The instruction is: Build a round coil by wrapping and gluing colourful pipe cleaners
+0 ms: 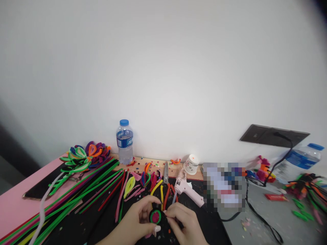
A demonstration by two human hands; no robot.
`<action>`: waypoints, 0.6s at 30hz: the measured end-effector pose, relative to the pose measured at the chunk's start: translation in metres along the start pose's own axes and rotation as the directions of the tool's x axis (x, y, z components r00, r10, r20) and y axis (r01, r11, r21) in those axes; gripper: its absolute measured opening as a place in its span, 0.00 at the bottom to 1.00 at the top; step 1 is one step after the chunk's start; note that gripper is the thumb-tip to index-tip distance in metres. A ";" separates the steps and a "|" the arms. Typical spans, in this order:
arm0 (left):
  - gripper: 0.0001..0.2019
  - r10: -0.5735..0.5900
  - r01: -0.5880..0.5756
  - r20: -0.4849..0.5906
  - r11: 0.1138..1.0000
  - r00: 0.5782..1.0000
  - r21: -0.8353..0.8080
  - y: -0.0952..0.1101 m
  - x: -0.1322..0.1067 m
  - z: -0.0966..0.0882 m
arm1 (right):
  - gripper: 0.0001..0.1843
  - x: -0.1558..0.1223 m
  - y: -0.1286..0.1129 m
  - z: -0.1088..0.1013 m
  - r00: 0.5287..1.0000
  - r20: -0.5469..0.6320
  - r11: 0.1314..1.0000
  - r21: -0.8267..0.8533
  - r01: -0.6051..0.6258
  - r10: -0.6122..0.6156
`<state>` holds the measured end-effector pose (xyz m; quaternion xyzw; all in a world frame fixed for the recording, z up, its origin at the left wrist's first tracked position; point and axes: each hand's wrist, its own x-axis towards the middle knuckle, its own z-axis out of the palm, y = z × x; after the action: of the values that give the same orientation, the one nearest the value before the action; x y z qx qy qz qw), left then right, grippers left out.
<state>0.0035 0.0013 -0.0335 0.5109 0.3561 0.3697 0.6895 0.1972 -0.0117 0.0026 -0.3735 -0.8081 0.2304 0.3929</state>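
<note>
My left hand (136,219) is closed round a small coiled disc of pipe cleaner (155,216), with a black rim, a green ring and a magenta middle. Thumb and fingers grip it from the left. At the disc's right edge, my right hand (185,221) has its thumb and index finger pinched together; whatever lies between those fingertips is too small to make out. Just beyond the hands are yellow pliers handles (161,192), red-orange handles (166,195) and metal scissor-like blades (166,172). A pink glue gun (189,191) lies past my right hand on the black mat (102,224).
Long pipe cleaners (84,194) and looped pipe-cleaner flowers (87,154) cover the left side. A water bottle (124,143) and an upturned paper cup (191,165) stand by the wall. Rightward are a black cable (251,204), another bottle (301,161) and a red stick-like item (276,197).
</note>
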 end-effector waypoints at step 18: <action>0.34 -0.010 0.006 -0.051 0.998 0.999 -0.063 0.003 -0.001 0.003 | 0.12 -0.004 0.004 0.003 0.983 -0.009 0.979 -0.094 0.179 -0.181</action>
<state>0.0046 -0.0004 -0.0298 0.4780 0.3642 0.3910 0.6972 0.1981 -0.0120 -0.0036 -0.3186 -0.8449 0.1528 0.4015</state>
